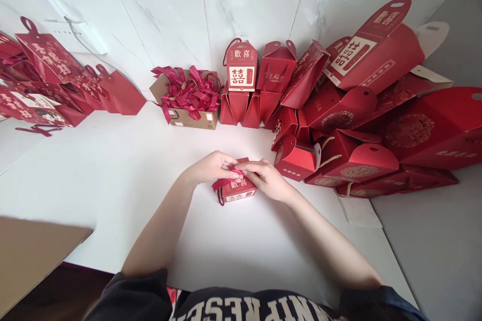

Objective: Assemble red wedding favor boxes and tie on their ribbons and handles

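Observation:
A small red gift box (241, 194) with white and gold characters stands on the white table in front of me. A dark red cord hangs at its left side. Across its top runs a red ribbon (236, 170), pinched between the fingertips of both hands. My left hand (215, 166) comes in from the left with its fingers closed on the ribbon. From the right, my right hand (265, 176) grips the same ribbon, thumb against fingers. The fingers partly hide the ribbon and the top of the box.
Behind the box stands a cardboard box (196, 119) heaped with red ribbons. Many red gift boxes (350, 155) are stacked at right, and more boxes (120, 93) stand at far left. A brown cardboard sheet (33, 246) juts in at lower left. Tiled wall (161, 5) closes the back.

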### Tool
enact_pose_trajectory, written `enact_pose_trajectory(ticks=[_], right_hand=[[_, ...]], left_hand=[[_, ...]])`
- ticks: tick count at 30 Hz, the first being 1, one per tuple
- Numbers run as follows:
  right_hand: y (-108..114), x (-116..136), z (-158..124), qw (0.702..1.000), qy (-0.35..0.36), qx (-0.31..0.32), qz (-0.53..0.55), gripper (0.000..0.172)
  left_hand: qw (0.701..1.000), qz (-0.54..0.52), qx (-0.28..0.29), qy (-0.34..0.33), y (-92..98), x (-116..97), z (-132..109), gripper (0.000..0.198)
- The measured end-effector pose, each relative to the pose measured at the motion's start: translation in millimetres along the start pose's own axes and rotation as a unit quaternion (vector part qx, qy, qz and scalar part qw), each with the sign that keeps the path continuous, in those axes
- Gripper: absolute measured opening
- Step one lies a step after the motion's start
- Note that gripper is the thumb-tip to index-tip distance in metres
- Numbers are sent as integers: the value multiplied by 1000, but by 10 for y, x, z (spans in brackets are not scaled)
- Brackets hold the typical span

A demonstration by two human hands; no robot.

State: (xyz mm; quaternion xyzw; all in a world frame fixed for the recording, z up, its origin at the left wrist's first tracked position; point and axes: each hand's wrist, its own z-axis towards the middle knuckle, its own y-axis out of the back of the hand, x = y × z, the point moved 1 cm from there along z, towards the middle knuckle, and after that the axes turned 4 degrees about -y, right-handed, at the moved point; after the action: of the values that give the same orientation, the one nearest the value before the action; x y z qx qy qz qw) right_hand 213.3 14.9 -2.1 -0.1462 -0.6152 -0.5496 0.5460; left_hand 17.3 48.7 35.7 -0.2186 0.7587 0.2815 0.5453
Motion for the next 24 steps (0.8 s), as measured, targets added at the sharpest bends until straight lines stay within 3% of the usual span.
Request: enact_pose_trajectory(ticks=[4, 7, 12, 17, 24], right_hand=[[-47, 35, -18, 998, -25, -35, -51, 25], [-37, 20, -28, 996, -66, -62, -2, 28], [45, -35, -26, 985, -137, -13, 105, 25], [64, -21, -18, 985, -138, -4, 103, 24], [-84, -47, 15, 980, -107, -112, 124, 24]], left_hand=[[1000, 28, -13, 0, 0, -5, -9, 23], [998, 53, -33, -4, 16, 25, 5, 25], [999, -23, -26, 1, 35, 89, 37, 26], [999, -44, -22, -3, 38, 122, 51, 24], [999, -32, -18, -16, 38, 75, 5, 22]])
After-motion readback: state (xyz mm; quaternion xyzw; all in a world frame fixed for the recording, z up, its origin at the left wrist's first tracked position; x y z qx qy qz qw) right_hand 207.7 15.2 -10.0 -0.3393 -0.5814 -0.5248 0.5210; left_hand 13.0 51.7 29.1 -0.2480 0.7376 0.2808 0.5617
